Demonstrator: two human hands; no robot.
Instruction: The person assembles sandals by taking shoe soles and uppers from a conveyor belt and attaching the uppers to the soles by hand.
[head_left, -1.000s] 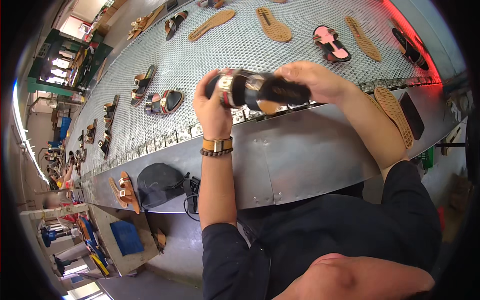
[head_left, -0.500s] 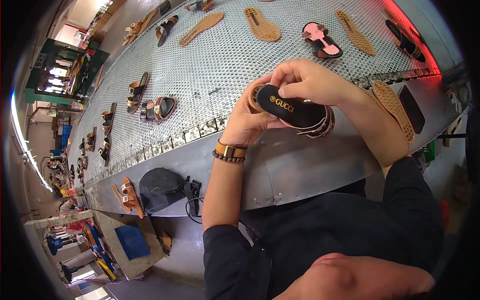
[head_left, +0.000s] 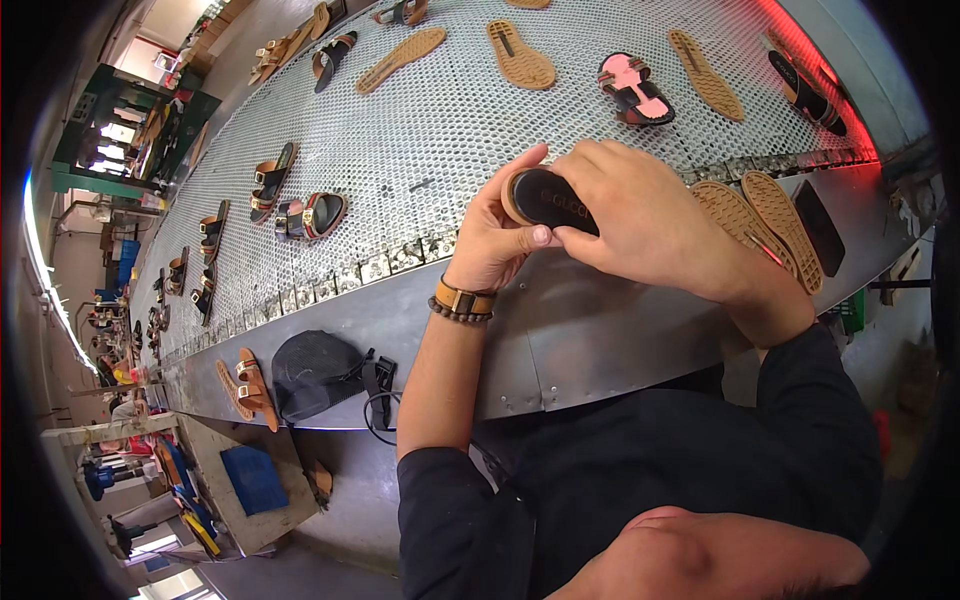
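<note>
Between my two hands is a sandal (head_left: 550, 203) with a black insole bearing gold lettering and a tan edge round the heel. My left hand (head_left: 490, 232) is closed on the heel end, its thumb lying along the near side. Over the middle of the sandal wraps my right hand (head_left: 640, 215), hiding the straps and toe end. Both hands hold it above the front edge of a mesh conveyor (head_left: 400, 170). Beside my right forearm, tan outsoles (head_left: 780, 215) lie on the metal ledge (head_left: 620, 350), next to a dark flat rectangular object (head_left: 819, 228).
Several sandals and tan soles are spread over the mesh, among them a pink-insoled sandal (head_left: 637, 90) beyond my right hand. A red glow (head_left: 820, 70) lights the conveyor's right end. On the ledge at left are a black pouch (head_left: 318, 373) with a strap and brown sandals (head_left: 255, 385).
My right hand has gone from pinching at the insole's edge to wrapping over the sandal's middle, covering the straps. My left hand keeps hold of the heel.
</note>
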